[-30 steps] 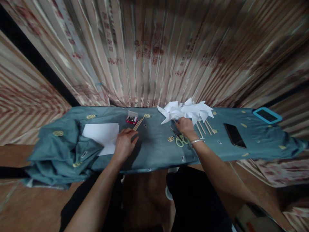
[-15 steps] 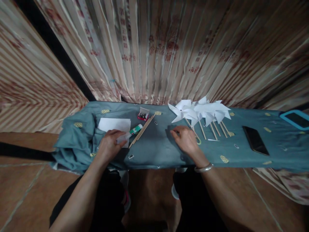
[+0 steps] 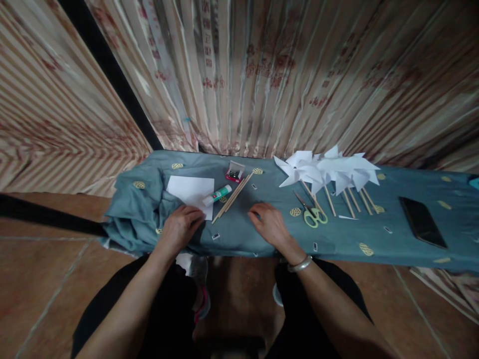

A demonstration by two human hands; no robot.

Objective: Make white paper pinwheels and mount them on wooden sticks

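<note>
My left hand (image 3: 181, 227) is at the near edge of a stack of white paper (image 3: 189, 190), its fingers closed over the near right corner. A glue stick (image 3: 217, 195) with a green and white label lies partly on the paper. Beside it several thin wooden sticks (image 3: 234, 197) lie side by side at a slant. My right hand (image 3: 268, 223), with a silver bangle on the wrist, hovers at or rests on the cloth, loosely curled and holding nothing. Green-handled scissors (image 3: 314, 215) lie open to its right.
A small red box (image 3: 235, 172) of dark pins stands open behind the sticks. Several white paper pinwheels (image 3: 329, 169) on sticks lie at the back right. A black phone (image 3: 422, 222) lies farther right. Bunched cloth (image 3: 136, 214) covers the left end; a pleated curtain (image 3: 262, 89) hangs behind.
My left hand has let go of the glue stick, which now lies on the paper and cloth. My right hand has shifted left, uncovering the scissors. The view has turned left.
</note>
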